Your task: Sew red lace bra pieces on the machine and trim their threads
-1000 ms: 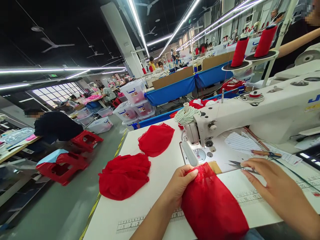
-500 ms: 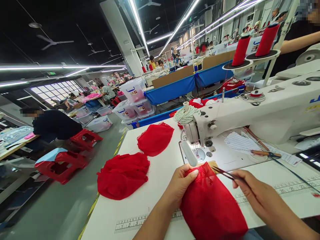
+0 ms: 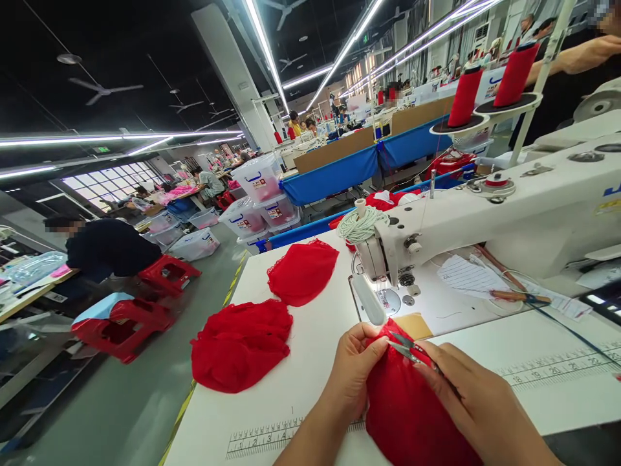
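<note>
My left hand (image 3: 356, 366) pinches the upper edge of a sheer red fabric piece (image 3: 412, 417) between thumb and fingers. In my right hand (image 3: 478, 395) is a pair of thread snips (image 3: 407, 348), its two blades parted and lying over the fabric close to my left fingertips. The cloth hangs down over the table's front edge, its lower end out of view. Just beyond my hands stands the needle end of a white sewing machine (image 3: 446, 200). Two more red fabric pieces, a gathered one (image 3: 240, 346) and a lace-edged one (image 3: 303, 272), lie to the left.
A printed ruler (image 3: 272, 435) runs along the white table (image 3: 262, 408). Brown-handled scissors (image 3: 521, 298) and striped paper lie under the machine arm. Red thread cones (image 3: 464, 97) stand behind it. Clear bins (image 3: 257, 178), red stools (image 3: 123, 327) and seated people are farther off.
My right hand has moved left, bringing the snips from beside the fabric to over its top edge near my left fingers. The fabric has shifted slightly right.
</note>
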`<state>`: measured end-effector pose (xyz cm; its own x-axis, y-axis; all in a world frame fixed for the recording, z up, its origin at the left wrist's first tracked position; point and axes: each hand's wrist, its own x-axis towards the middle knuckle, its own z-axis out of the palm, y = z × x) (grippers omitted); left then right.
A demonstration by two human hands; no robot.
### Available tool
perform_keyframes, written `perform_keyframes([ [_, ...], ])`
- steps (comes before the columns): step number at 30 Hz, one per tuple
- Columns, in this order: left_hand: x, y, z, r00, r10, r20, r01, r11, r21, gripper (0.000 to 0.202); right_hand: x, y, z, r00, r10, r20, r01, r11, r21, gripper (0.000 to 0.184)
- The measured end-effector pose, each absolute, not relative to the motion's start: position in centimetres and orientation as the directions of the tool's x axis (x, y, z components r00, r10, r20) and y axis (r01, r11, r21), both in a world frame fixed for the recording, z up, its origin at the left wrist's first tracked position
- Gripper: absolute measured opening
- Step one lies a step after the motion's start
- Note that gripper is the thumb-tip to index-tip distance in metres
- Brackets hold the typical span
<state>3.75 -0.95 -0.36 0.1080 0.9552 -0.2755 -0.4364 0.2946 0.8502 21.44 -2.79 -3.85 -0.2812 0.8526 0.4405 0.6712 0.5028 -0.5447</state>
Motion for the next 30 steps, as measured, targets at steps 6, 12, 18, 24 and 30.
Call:
perform_keyframes([
  [6,3.8,-1.2,-0.7,0.096,0.963,-0.25,-0.405,0.268,0.874,0.036,21.1,-2.8,-3.9,-0.26,0.833,0.488,0.68,0.517,-0.52,0.031],
  [12,3.7,-1.2,-0.9,0.074,0.97,-0.231,-0.41,0.241,0.879,0.033,21.5,-3.5,-3.0,-0.23,0.871,0.434,0.6,0.478,-0.642,0.028],
  [18,3.9,-1.2,-0.8,0.048,0.98,-0.193,-0.404,0.196,0.894,0.031,21.2,-3.4,-2.6,-0.247,0.908,0.339,0.586,0.419,-0.693,0.029],
  [24,4.0,-1.3,-0.9,0.065,0.991,-0.115,-0.336,0.13,0.933,0.024,20.6,-3.4,-2.9,-0.172,0.905,0.39,0.585,0.412,-0.698,0.033],
  [30,4.1,-1.4,-0.9,0.068,0.994,-0.084,-0.263,0.099,0.96,0.021,20.7,-3.0,-3.0,-0.234,0.862,0.45,0.61,0.491,-0.622,0.032],
])
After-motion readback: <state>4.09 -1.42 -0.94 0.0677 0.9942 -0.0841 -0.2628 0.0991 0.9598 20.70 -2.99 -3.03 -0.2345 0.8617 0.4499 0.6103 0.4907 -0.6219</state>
